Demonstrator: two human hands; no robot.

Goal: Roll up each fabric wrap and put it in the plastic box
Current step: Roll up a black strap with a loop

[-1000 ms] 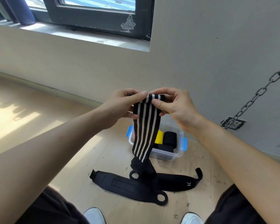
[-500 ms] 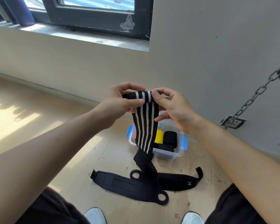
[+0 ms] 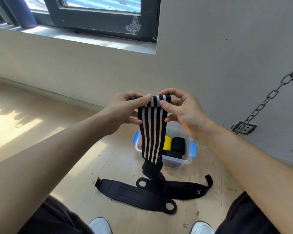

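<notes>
From the head camera, both hands are raised in front of the chest over a wooden floor point(image 3: 85, 166). Between them they hold a black wrap with white stripes point(image 3: 151, 132). Its top end is turned into a small roll, and the rest hangs straight down with its plain black tail reaching toward the floor.

The left hand point(image 3: 125, 112) grips the left end of the roll: the thumb lies across the top edge and the fingers curl underneath and behind. The right hand point(image 3: 183, 114) pinches the right end, with the thumb pressed on the striped face and the index finger hooked over the top. Its other fingers are loosely bent behind the fabric.

The clear plastic box point(image 3: 176, 162) with blue clips stands on the floor beyond the hanging wrap, near the far wall and partly hidden by the fabric. Inside it are a yellow roll point(image 3: 167, 142) and black rolls point(image 3: 178, 143) just beside it.

Nearer on the floor, two black padded wraps overlap. One point(image 3: 128, 194) stretches to the left and the other point(image 3: 189, 189) to the right, and each has a loop at one end. Two white shoe tips point(image 3: 100, 225) show at the near edge.

A metal chain point(image 3: 267, 100) hangs at the right in front of a wall socket point(image 3: 245, 128). A dark-framed window point(image 3: 98, 17) sits at the far left.
</notes>
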